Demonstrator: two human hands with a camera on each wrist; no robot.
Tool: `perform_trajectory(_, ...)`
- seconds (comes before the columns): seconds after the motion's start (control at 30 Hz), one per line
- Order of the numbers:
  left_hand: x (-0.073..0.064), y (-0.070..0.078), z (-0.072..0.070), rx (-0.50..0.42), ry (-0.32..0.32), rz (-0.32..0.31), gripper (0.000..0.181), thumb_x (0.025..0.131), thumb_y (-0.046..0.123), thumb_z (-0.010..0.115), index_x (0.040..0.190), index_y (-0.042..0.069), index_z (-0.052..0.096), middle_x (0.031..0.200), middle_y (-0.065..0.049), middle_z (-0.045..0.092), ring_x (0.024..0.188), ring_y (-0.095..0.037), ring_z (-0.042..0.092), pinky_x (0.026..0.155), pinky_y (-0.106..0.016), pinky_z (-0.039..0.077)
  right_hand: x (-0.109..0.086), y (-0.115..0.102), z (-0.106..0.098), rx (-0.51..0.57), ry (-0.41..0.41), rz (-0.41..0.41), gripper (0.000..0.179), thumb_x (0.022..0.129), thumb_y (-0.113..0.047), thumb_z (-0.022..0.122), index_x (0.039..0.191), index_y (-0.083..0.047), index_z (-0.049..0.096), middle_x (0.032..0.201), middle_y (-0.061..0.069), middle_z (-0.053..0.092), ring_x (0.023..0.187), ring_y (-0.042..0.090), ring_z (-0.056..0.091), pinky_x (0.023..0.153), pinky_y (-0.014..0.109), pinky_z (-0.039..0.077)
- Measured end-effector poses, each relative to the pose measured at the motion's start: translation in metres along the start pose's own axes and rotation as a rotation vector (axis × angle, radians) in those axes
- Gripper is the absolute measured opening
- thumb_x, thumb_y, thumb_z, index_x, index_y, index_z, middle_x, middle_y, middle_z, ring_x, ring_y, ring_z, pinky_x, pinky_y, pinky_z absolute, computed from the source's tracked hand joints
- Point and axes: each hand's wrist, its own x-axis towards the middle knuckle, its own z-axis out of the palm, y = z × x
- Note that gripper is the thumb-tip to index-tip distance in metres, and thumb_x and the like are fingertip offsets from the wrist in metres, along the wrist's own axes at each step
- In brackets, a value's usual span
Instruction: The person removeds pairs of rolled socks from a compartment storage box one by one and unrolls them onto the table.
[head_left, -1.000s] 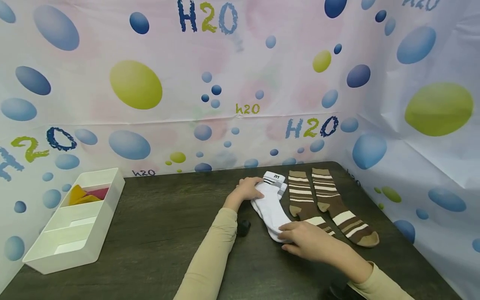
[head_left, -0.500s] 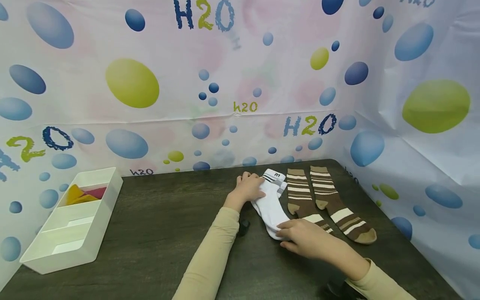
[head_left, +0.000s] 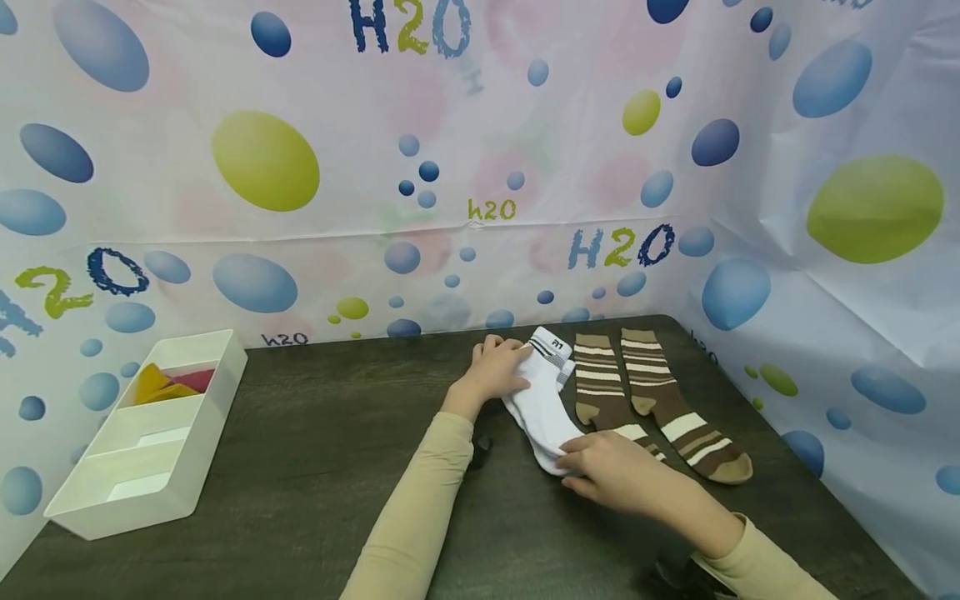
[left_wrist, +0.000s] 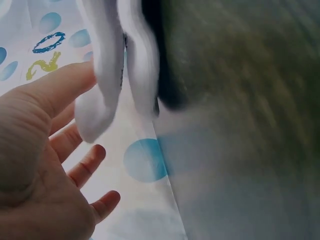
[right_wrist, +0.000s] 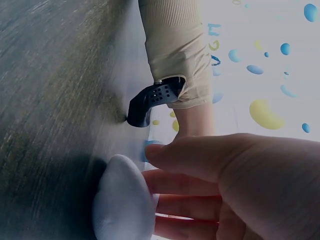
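Note:
A pair of white socks (head_left: 542,408), with striped cuffs, lies stacked right of the table's middle. At the cuff end my left hand (head_left: 497,369) pinches the socks by their left edge. In the left wrist view the socks (left_wrist: 142,65) show edge-on as two layers, beside the left hand (left_wrist: 45,145), whose lower fingers are spread. My right hand (head_left: 618,471) touches the toe end with its fingertips. From the right wrist, the rounded white toe (right_wrist: 122,202) is in front of the right hand (right_wrist: 225,185), thumb apart from it.
Two brown striped socks (head_left: 682,417) lie to the right, one partly behind the right hand. At the left stands a white box (head_left: 183,475) with three compartments; yellow and dark pink cloth (head_left: 157,387) lies in the far one. A patterned sheet (head_left: 360,167) hangs behind the dark table (head_left: 322,450).
The white cuff end under my left hand has risen slightly. The right hand stays at the toes with little movement. The head view has shifted a little.

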Motion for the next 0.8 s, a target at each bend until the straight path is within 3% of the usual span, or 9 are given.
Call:
perform_trajectory(0.2,-0.003,-0.003,-0.001,0.007,0.036,-0.002,0.062,0.093,0.034,0.065,0.150,0.024,0.040,0.153,0.000,0.042,0.138,-0.031,0.029,0.111,-0.053,0.026,-0.001,-0.002,-0.003,-0.020,0.040,0.002,0.018,0.086,-0.023,0.073,0.098,-0.010,0.076,0.103,0.005,0.073,0.089,0.019,0.071,0.075,0.037,0.057)
perform_trajectory(0.5,-0.013,-0.006,-0.008,-0.043,0.067,-0.009,0.061,0.094,0.030,0.065,0.149,0.022,0.041,0.153,-0.002,0.042,0.139,-0.033,0.029,0.112,-0.056,0.024,-0.001,-0.010,-0.007,-0.087,0.034,0.042,0.022,0.086,-0.028,0.073,0.102,-0.013,0.076,0.107,0.004,0.073,0.093,0.019,0.070,0.074,0.041,0.055)
perform_trajectory(0.8,-0.025,-0.012,-0.019,-0.049,0.106,-0.006,0.061,0.095,0.028,0.064,0.150,0.022,0.040,0.154,-0.002,0.041,0.140,-0.034,0.029,0.111,-0.057,0.026,0.002,-0.022,-0.007,-0.157,0.092,0.003,0.023,0.085,-0.029,0.073,0.103,-0.014,0.076,0.108,0.002,0.072,0.096,0.019,0.070,0.075,0.040,0.054)
